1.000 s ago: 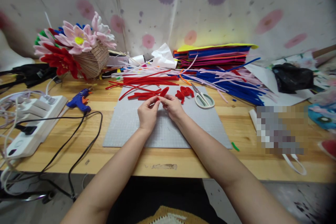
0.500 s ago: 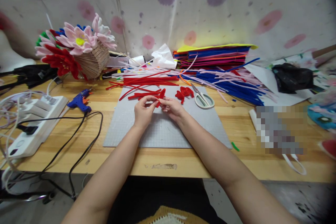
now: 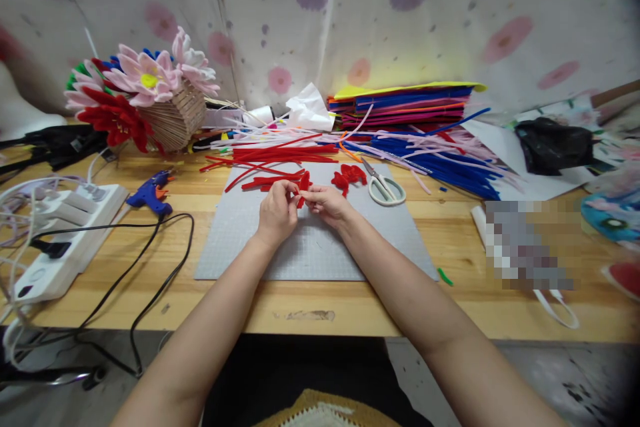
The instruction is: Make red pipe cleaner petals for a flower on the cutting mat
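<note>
Both hands meet over a grey cutting mat [image 3: 230,250]. Between their fingertips is a bent red pipe cleaner [image 3: 305,181], its fuzzy loop standing up above the fingers. My left hand [image 3: 278,212] pinches it from the left, with the fingers curled in. From the other side my right hand [image 3: 325,205] pinches its lower part between thumb and forefinger. Just right of the hands lie shaped red pipe-cleaner pieces [image 3: 351,175], and beside them scissors [image 3: 385,189] with pale green handles. Behind my left hand rest loose red pipe cleaners [image 3: 260,182].
A blue glue gun [image 3: 151,193] and a white power strip [image 3: 75,240] with trailing cords are at left. A basket of fuzzy flowers [image 3: 175,117] stands behind them. Bundled pipe cleaners [image 3: 405,107] line the back; a black plastic bag [image 3: 553,145] lies at right.
My left hand has rolled inward, its fingers curling closer around the red pipe cleaner. The loop has turned slightly and sits a little lower and further left. The right hand keeps its pinch.
</note>
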Motion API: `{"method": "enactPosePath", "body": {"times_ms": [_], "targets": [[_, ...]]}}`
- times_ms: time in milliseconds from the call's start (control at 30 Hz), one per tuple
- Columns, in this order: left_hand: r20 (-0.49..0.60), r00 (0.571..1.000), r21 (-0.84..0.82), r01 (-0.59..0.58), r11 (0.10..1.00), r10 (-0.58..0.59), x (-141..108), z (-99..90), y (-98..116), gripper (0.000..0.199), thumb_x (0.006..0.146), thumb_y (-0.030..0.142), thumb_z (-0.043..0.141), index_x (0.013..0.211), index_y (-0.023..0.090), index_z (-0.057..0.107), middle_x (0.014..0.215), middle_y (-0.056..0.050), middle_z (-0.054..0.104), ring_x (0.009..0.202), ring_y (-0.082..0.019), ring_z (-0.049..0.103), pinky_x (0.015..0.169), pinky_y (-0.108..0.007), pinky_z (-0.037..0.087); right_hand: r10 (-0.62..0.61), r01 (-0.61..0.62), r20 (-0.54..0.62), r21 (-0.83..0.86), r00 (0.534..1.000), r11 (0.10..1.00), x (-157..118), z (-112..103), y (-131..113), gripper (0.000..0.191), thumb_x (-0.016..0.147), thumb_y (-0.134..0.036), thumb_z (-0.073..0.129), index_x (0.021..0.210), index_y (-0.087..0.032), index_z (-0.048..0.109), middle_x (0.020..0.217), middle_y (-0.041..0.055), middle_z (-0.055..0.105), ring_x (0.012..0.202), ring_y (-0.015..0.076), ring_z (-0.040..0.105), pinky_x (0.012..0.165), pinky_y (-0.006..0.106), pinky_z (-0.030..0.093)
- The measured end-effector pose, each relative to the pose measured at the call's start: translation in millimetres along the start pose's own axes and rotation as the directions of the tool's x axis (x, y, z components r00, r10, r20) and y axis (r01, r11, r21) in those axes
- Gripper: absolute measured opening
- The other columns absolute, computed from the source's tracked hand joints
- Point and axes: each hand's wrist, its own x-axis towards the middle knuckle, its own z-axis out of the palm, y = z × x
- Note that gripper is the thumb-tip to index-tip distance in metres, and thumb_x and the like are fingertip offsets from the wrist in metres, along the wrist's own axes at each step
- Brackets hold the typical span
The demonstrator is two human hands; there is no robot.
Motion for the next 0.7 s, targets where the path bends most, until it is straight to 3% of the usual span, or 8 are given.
{"method": "enactPosePath", "body": {"times_ms": [133,233,300,500,700], "targets": [[-0.046,0.995,-0.126,0.084,0.989,-0.090,1,4.8,5,0.020,0.074,0.025,0.055,0.089,0.021,0.042,0.088,-0.003,0.056,0.077,-0.012,0.055,0.070,-0.024,0.044,-0.031,0.032,-0.035,0.002,0.999,1.000,1,1,-1,0.032,0.046,-0.031,0.075,0.049,-0.015,0.047,0.043,-0.0061,0.040,0.042,0.0031,0.030,0.042,0.021,0.016],[-0.177,0.970,-0.235,0.123,0.964,-0.167,-1,7.1,11,0.020,0.076,0.028,0.053,0.091,0.021,0.042,0.089,-0.002,0.055,0.078,-0.011,0.055,0.063,-0.020,0.044,-0.075,0.075,-0.076,0.002,0.994,0.997,4,4,0,0.030,0.046,-0.032,0.074,0.052,-0.015,0.050,0.046,-0.0054,0.043,0.044,0.0039,0.033,0.043,0.021,0.019],[-0.255,0.954,-0.217,0.105,0.970,-0.161,-4,6.4,14,0.017,0.077,0.030,0.052,0.091,0.021,0.045,0.090,-0.003,0.055,0.081,-0.011,0.055,0.064,-0.020,0.045,-0.106,0.108,-0.127,0.009,0.986,0.994,6,5,1,0.029,0.046,-0.032,0.074,0.053,-0.015,0.051,0.046,-0.0052,0.043,0.045,0.0044,0.033,0.043,0.022,0.020],[-0.148,0.988,-0.028,0.041,0.999,-0.045,-4,5.8,14,0.018,0.074,0.031,0.059,0.089,0.023,0.063,0.098,-0.005,0.063,0.098,-0.018,0.055,0.090,-0.031,0.040,-0.209,0.225,-0.247,0.039,0.946,0.974,10,8,5,0.026,0.047,-0.031,0.073,0.054,-0.016,0.053,0.047,-0.0054,0.043,0.045,0.0044,0.033,0.044,0.022,0.021],[-0.185,0.977,-0.052,0.099,0.994,-0.107,0,14.7,8,0.022,0.073,0.032,0.060,0.092,0.022,0.065,0.099,-0.005,0.066,0.095,-0.018,0.059,0.089,-0.032,0.042,-0.293,0.318,-0.286,0.044,0.912,0.947,10,14,10,0.024,0.050,-0.031,0.071,0.053,-0.017,0.052,0.050,-0.0047,0.043,0.046,0.0044,0.032,0.045,0.023,0.021]]}}
